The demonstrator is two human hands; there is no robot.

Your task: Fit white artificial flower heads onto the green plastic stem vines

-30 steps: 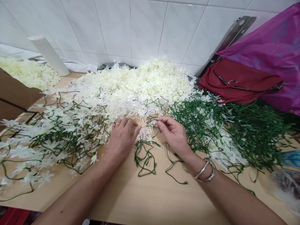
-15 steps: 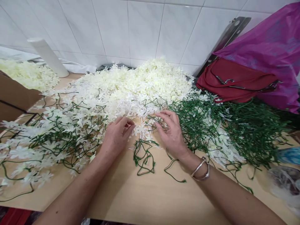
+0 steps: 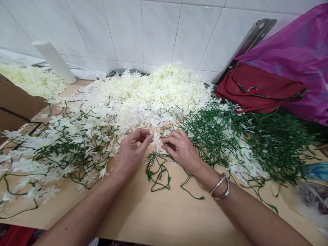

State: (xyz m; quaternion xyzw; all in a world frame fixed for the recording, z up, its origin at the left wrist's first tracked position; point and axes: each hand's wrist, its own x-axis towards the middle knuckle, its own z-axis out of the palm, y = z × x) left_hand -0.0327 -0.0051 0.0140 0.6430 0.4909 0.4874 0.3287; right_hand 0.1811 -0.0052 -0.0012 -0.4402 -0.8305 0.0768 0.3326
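My left hand [image 3: 133,150] pinches a small white plastic flower [image 3: 155,140] between thumb and fingers. My right hand [image 3: 180,150], with metal bangles at the wrist, is curled and meets it at the same flower, holding a thin green stem [image 3: 159,169] that trails down onto the wooden table [image 3: 159,215]. A big heap of loose cream flowers [image 3: 159,90] lies just behind both hands. To the left lie stems with flowers fitted on them [image 3: 64,150]. To the right lies a tangle of bare green stems [image 3: 256,140].
A red handbag [image 3: 258,90] and a purple plastic bag [image 3: 294,54] sit at the back right against the tiled wall. A white tube [image 3: 55,61] stands at the back left, beside a cardboard box [image 3: 15,106] with more flowers [image 3: 30,78]. Clear plastic bags [image 3: 311,201] lie at the right edge.
My hands have drawn together: the right one came left from the stems, and the left one now pinches a white flower between them.
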